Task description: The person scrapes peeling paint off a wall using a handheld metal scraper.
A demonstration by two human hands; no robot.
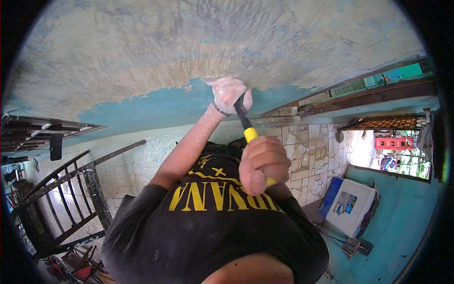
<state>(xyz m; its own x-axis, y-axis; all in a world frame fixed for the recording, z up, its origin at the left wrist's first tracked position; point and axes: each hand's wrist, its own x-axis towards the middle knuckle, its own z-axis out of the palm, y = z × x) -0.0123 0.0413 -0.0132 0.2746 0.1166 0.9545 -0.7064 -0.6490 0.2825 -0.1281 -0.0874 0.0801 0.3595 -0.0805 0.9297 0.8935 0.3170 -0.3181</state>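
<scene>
My right hand (266, 164) is wrapped round the yellow grip of a scraper (243, 117) with a black shaft. My left hand (229, 94), white with dust or a thin glove, is closed about the far end of the tool, close against the wall (227, 42). Its fingers cover most of the head; a small pale edge shows past them. The wall is bare and greyish above, with a band of blue paint (161, 106) below, and my left hand is at their ragged border. White flecks dot my left forearm, and a dark bracelet circles the wrist.
A dark barred wooden frame (71, 203) stands at the left. To the right are a white cooler box (351, 207) with blue sides and a wooden ledge (373, 98). Irregular pale tiles (302, 146) cover the surface behind me. A bright opening shows a red object (394, 143).
</scene>
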